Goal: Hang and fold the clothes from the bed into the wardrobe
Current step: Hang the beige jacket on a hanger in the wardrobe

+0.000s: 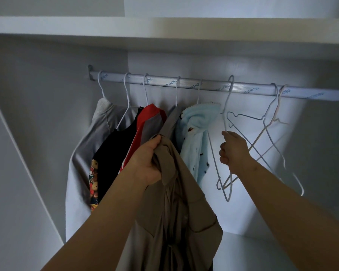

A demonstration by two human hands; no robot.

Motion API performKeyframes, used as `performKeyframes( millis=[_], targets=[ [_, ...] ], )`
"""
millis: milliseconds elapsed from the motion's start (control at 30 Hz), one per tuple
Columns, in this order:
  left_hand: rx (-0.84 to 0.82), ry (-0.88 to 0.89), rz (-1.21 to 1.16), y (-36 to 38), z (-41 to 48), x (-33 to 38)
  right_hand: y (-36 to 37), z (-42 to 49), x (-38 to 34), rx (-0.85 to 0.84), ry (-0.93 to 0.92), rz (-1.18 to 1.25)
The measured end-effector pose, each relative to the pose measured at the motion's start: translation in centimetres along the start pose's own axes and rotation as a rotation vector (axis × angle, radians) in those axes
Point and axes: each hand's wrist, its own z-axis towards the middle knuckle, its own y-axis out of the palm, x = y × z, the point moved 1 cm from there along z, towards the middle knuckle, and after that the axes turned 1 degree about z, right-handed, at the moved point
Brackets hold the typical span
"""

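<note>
Left hand [147, 163] clutching beige shirt [176, 202] before hung clothes [125, 137]; right hand [233, 149] gripping wire hanger [226, 106] on rail [204, 85], spare hangers [270, 122] crowding just beside.

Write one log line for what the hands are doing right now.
left hand: holds beige garment | right hand: grips empty wire hanger hooked on rail | garment: not yet hung
</note>
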Motion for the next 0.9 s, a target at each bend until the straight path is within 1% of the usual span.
performKeyframes(
  millis=[167, 267, 367, 433, 533, 600, 700, 800, 900],
  targets=[
    [0.016, 0.002, 0.019, -0.2, -0.7, 0.1, 0.0, -1.4, -0.3, 0.015, -0.146, -0.111],
    [0.026, -0.002, 0.016, -0.4, -1.5, 0.0, -0.3, -3.5, 0.0, 0.028, -0.177, -0.089],
    [0.018, -0.008, 0.019, -1.0, -2.3, -0.4, -0.8, -6.6, 2.1, 0.027, -0.167, -0.042],
    [0.025, 0.011, 0.024, -1.6, -2.5, -0.8, -1.3, -9.1, 4.0, 0.067, -0.177, -0.102],
    [0.057, 0.011, 0.077, -2.8, -3.2, -1.9, -2.6, -12.9, 6.9, 0.123, -0.230, -0.256],
    [0.054, -0.013, 0.102, -3.7, -3.9, -2.9, -3.6, -15.1, 8.5, 0.136, -0.244, -0.274],
    [0.035, -0.051, 0.140, -4.9, -5.0, -4.7, -4.7, -17.3, 10.0, 0.111, -0.152, -0.107],
    [0.052, -0.059, 0.204, -5.8, -6.0, -6.2, -6.4, -18.6, 11.1, 0.206, -0.027, -0.049],
    [0.066, -0.063, 0.268, -7.0, -7.0, -7.0, -8.7, -20.1, 12.0, 0.296, -0.052, -0.015]
  ],
)
